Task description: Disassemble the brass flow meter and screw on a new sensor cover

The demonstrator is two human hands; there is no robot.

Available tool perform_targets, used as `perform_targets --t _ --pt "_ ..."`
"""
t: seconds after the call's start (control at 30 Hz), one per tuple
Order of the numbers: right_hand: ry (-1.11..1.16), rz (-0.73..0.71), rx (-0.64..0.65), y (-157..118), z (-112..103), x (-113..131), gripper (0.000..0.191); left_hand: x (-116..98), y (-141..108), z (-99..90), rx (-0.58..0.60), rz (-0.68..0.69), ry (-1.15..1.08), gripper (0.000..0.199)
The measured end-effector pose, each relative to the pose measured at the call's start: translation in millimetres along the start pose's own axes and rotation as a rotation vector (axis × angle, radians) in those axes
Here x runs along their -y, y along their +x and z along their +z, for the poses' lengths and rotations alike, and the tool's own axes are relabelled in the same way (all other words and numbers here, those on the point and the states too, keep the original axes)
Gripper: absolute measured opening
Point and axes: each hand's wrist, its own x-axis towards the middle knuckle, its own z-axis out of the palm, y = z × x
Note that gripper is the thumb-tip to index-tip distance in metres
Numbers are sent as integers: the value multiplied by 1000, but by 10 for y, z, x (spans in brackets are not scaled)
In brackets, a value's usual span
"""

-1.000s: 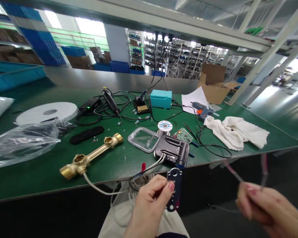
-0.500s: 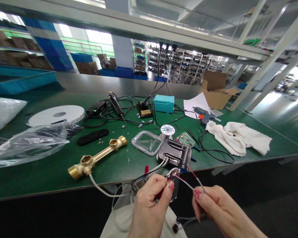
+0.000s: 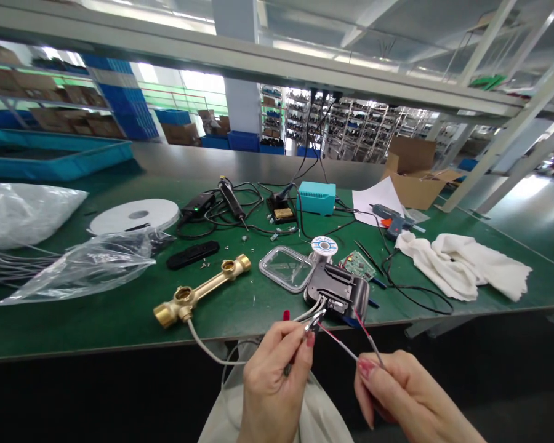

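Note:
My left hand (image 3: 277, 369) pinches a small shiny metal plate (image 3: 314, 321), seen nearly edge-on just in front of the bench edge. My right hand (image 3: 392, 391) is closed on two thin wires (image 3: 346, 349), red with grey sleeving; one runs toward the plate, the other up to the black plastic housing (image 3: 336, 289). That housing lies at the bench edge, with pale cables coming out of it. Beside it are a clear-windowed frame (image 3: 287, 269), a solder reel (image 3: 324, 246) and a green circuit board (image 3: 359, 264). A brass pipe fitting (image 3: 207, 286) with a pale cable lies to the left.
Farther back lie a soldering iron (image 3: 232, 198), a teal box (image 3: 317, 197) and a glue gun (image 3: 390, 219). A white cloth (image 3: 461, 261) is at right, near an open carton (image 3: 413, 178). Plastic bags (image 3: 96, 261) and a white disc (image 3: 133, 216) occupy the left.
The metal plate in my left hand has tilted from showing its flat face to nearly edge-on. My right hand keeps its pinch on the wires. The camera view has shifted left.

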Motion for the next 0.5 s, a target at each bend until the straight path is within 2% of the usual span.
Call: perform_targets --t 0.17,0.37,0.43,0.5 --pt "-11 -5 -17 20 27 56 61 35 -11 -11 -23 129 46 19" --pt "36 -70 82 72 72 58 59 84 -35 -11 -71 360 102 32" --pt "65 -108 101 117 106 68 56 56 -57 -12 -33 355 53 33" --pt "83 -145 122 164 145 98 54 3 -83 -31 -8 256 -68 31"
